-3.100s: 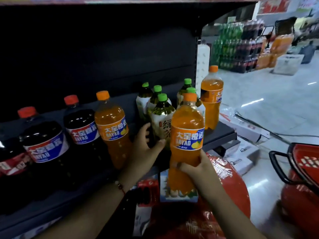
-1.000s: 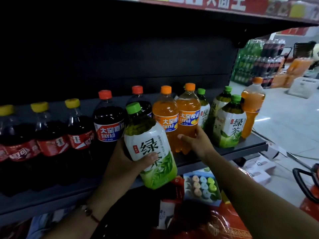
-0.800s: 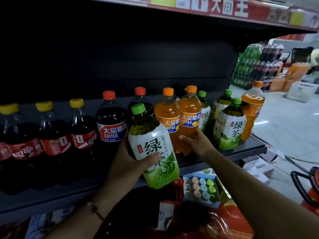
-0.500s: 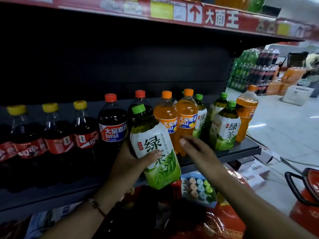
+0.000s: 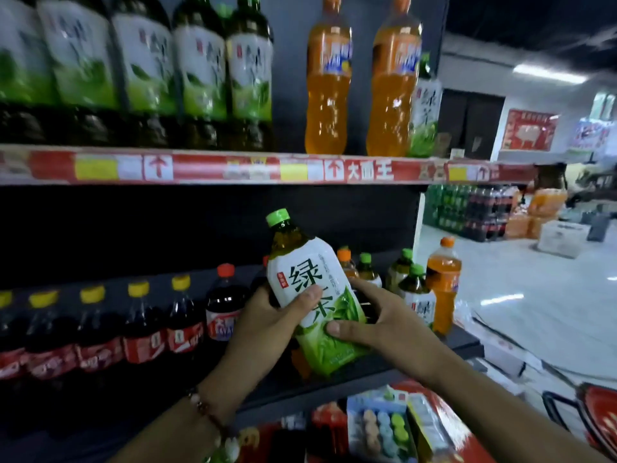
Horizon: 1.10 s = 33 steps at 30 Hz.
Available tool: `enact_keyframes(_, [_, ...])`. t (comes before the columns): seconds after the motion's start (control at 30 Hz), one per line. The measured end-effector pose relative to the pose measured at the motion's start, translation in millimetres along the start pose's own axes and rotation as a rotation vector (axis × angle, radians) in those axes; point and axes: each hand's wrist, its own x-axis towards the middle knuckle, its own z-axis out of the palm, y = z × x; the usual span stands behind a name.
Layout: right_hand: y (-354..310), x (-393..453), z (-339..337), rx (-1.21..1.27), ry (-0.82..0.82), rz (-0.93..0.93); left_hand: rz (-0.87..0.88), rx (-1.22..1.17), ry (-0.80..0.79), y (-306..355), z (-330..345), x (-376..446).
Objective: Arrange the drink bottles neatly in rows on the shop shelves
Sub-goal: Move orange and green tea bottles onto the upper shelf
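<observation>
A green tea bottle (image 5: 310,289) with a green cap and white label is held tilted in front of the lower shelf (image 5: 350,372). My left hand (image 5: 267,322) grips its left side, thumb across the label. My right hand (image 5: 377,322) grips its lower right side, thumb on the green part. Behind it on the lower shelf stand dark cola bottles (image 5: 143,322), orange soda bottles (image 5: 442,282) and more green tea bottles (image 5: 417,295). On the upper shelf (image 5: 213,170) a row of green tea bottles (image 5: 197,68) stands beside two orange soda bottles (image 5: 329,78).
A red price strip runs along the upper shelf's edge. Below the lower shelf lie red packages (image 5: 440,426) and a box of coloured items (image 5: 384,426). A red shopping basket (image 5: 597,416) sits at the lower right. Stacked drink packs (image 5: 474,208) stand across the aisle floor.
The view tilted up, showing the upper shelf. My right hand left the orange soda bottle on the lower shelf and took hold of the green tea bottle, which my left hand raised.
</observation>
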Motion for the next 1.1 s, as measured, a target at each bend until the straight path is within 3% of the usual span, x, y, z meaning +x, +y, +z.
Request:
enact_keyframes(0.3, [-94,14,-40,-0.004,0.042,-0.216,0.313,0.187,0.046,114,2,18])
enact_keyframes(0.5, [-143,45,-59,-0.017,0.198,-0.365,0.541,0.367,0.077,189,-1,49])
enact_keyframes(0.6, [-157,74,-67,0.051,0.227,-0.413,0.652,0.606,0.143,219,-5,74])
enact_keyframes(0.77, [-159,132,-75,0.132,0.163,-0.373,0.824,1.138,0.42,246,-10,123])
enact_keyframes(0.93, [-147,180,-76,0.116,0.077,-0.195,0.831,1.593,0.397,244,-16,174])
enact_keyframes(1.0, [-147,194,-76,-0.028,0.081,-0.171,0.888,1.779,0.32,243,-14,189])
enact_keyframes(1.1, [-155,206,-73,-0.238,0.153,-0.156,0.863,1.863,0.266,238,-15,202])
